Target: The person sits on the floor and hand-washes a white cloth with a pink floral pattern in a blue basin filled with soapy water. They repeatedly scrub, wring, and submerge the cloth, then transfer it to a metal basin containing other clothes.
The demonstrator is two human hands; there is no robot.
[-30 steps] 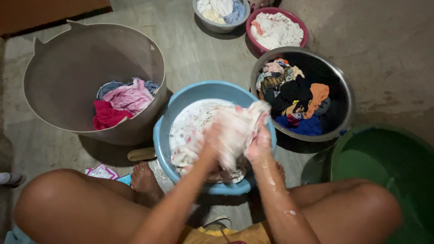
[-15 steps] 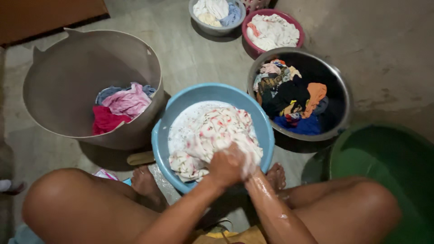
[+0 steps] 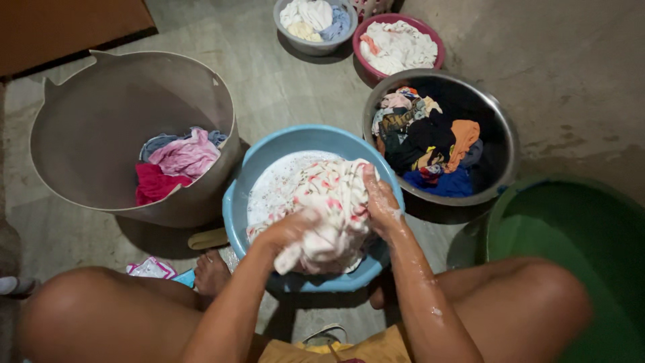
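A white cloth with a red and green floral print (image 3: 329,202) is bunched up over a blue basin (image 3: 269,158) of soapy water on the floor between my knees. My left hand (image 3: 287,228) grips the cloth's near left part. My right hand (image 3: 379,202) clutches its right side. Both wet hands press the cloth together above the suds.
A large grey tub (image 3: 80,128) with pink, red and blue clothes stands left. A steel basin (image 3: 500,144) of dark mixed clothes sits right. A pink bowl (image 3: 366,64) and a grey bowl (image 3: 289,37) of whites lie behind. A green tub (image 3: 578,228) is at right.
A second ago the cloth was lifted high. It was then pushed down into the basin near my body. Now both hands have drawn it up and outward again.
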